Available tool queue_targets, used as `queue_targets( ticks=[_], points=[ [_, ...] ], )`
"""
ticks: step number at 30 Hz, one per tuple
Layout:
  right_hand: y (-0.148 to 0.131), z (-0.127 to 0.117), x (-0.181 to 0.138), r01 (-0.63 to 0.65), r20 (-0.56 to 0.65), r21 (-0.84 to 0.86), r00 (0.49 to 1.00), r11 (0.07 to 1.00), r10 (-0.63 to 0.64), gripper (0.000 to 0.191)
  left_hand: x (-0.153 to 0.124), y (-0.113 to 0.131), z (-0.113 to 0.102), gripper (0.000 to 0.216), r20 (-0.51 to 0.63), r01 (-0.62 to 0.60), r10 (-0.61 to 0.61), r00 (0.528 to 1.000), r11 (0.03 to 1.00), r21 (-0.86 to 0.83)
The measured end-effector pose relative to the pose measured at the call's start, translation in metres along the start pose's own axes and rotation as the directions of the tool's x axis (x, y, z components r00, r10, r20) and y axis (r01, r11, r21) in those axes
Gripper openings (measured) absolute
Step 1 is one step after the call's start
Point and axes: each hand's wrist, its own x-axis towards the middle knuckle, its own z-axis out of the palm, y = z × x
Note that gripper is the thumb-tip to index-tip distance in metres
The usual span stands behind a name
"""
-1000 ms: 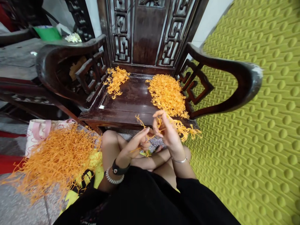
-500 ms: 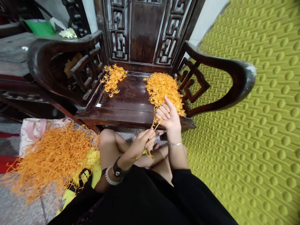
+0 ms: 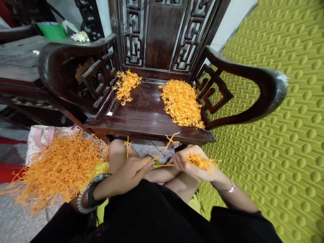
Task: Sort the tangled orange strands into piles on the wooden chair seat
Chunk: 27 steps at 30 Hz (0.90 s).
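Note:
My left hand [image 3: 134, 172] is closed low over my lap, pinching thin orange branching strands [image 3: 162, 150] that stick up past its fingertips. My right hand [image 3: 187, 163] is closed on a small bunch of curly orange pieces [image 3: 199, 161], which spills over toward the wrist. A taut orange strand [image 3: 164, 165] runs between the two hands. On the wooden chair seat [image 3: 146, 104] in front of me lie a large heap of curly orange pieces [image 3: 181, 103] at the right and a smaller heap [image 3: 127, 84] at the left. The strands' material cannot be made out.
A big pile of long orange strands [image 3: 63, 162] lies left of my legs, against a white bag with pink handles [image 3: 50, 136]. Curved chair arms [image 3: 268, 81] flank the seat. A green container [image 3: 53, 31] stands on the side table [image 3: 17, 64]. Yellow bumpy padding [image 3: 291, 135] covers the right.
My hands have come down and apart, the right one outward to the right, with the bunch of orange pieces now showing in it. The strand between them is stretched sideways.

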Motion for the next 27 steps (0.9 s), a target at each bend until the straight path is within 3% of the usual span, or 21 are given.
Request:
queue_targets(
  ticks=[2,5,10,15,27],
  points=[
    [0.000,0.002,0.001,0.029,0.098,0.078,0.995,0.997,-0.036,0.049,-0.002,0.002,-0.012,0.036,0.050,-0.020,0.017,0.999,0.998,0.065],
    [-0.007,0.008,0.007,0.032,0.054,0.319,0.997,0.947,-0.051,0.054,-0.006,0.010,-0.025,0.033,0.091,-0.036,0.025,0.996,0.992,0.120],
    [-0.014,0.020,0.008,-0.195,-0.005,0.587,0.970,0.786,0.244,0.059,-0.019,0.022,-0.034,0.030,0.139,0.026,-0.038,0.990,0.996,0.090],
    [-0.018,0.025,0.009,-0.249,-0.086,0.650,0.915,0.718,0.395,0.061,-0.028,0.021,-0.037,0.026,0.155,0.079,-0.092,0.984,0.993,0.087],
    [-0.028,0.016,0.010,-0.275,-0.143,0.649,0.872,0.710,0.468,0.064,-0.031,0.019,-0.043,0.026,0.150,0.132,-0.132,0.980,0.991,0.013]
  ],
)
